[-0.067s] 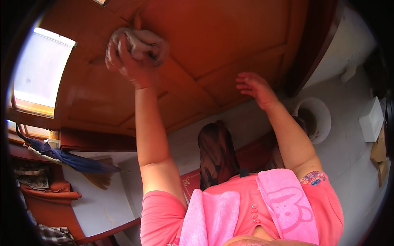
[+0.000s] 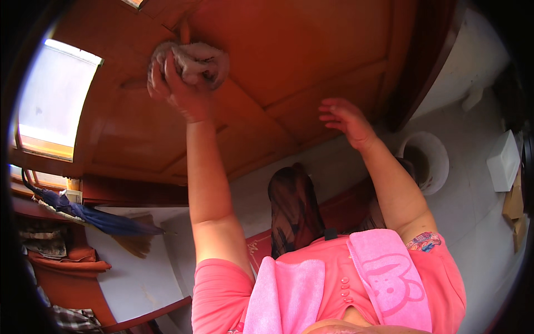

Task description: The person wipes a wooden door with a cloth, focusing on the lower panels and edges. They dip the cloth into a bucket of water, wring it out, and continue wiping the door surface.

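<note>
My left hand (image 2: 181, 92) presses a bunched greyish-white cloth (image 2: 203, 64) against a reddish-brown wooden door (image 2: 311, 44). Its fingers are wrapped round the cloth, which hides the part of the door beneath it. Further right, my right hand (image 2: 346, 119) hangs in the air in front of the door's lower panels, holding nothing, with its fingers loosely stretched out and apart. A pink towel (image 2: 386, 275) drapes over my shoulders.
A white bucket (image 2: 439, 161) stands on the floor beyond my right forearm. Near the right edge is a white box (image 2: 503, 161) beside cardboard (image 2: 513, 206). At left hangs a folded blue umbrella (image 2: 105, 219) by a broom head (image 2: 136, 239), above orange cloth (image 2: 69, 260).
My left hand has shifted slightly to the right and down, still gripping the cloth. My right hand has hardly moved.
</note>
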Demonstrator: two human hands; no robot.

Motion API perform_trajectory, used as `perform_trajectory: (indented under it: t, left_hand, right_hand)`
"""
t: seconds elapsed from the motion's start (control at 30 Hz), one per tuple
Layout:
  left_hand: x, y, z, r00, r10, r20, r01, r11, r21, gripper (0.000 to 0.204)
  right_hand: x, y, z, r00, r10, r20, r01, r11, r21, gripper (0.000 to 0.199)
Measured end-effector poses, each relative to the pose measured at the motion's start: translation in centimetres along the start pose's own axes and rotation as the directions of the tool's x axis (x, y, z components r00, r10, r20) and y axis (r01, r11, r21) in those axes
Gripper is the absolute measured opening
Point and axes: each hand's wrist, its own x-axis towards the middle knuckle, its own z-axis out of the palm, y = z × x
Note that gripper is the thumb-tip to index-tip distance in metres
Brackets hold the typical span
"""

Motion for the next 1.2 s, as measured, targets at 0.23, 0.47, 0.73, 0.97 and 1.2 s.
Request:
perform_trajectory:
  t: [0.23, 0.47, 0.73, 0.97, 1.2]
  left_hand:
    - [-5.9, 1.0, 0.0, 0.991, -0.102, 0.086, 0.109, 0.991, -0.079, 0.036]
    - [-10.9, 6.6, -3.1, 0.744, -0.39, 0.542, 0.605, 0.737, -0.301, 0.048]
    - [-10.3, 16.3, -4.8, 0.231, -0.538, 0.811, 0.973, 0.132, -0.19, 0.038]
    - [-8.4, 16.1, -5.8, 0.123, -0.412, 0.903, 0.962, -0.174, -0.211, 0.033]
    - [-12.8, 13.0, -5.5, 0.09, -0.125, 0.988, 0.657, -0.738, -0.153, 0.037]
  right_hand:
    - [0.7, 1.0, 0.3, 1.0, 0.014, 0.026, -0.013, 0.998, -0.057, 0.035]
    - [0.5, 1.6, 1.3, 0.977, 0.007, 0.214, 0.03, 0.985, -0.17, 0.031]
    - [-2.5, 1.9, 4.6, 0.934, -0.163, 0.317, 0.158, 0.987, 0.04, 0.039]
    - [-0.1, 3.4, 4.3, 0.827, -0.543, 0.147, 0.537, 0.684, -0.494, 0.042]
    - [3.7, 0.2, 9.0, 0.428, -0.805, 0.411, 0.718, 0.027, -0.695, 0.054]
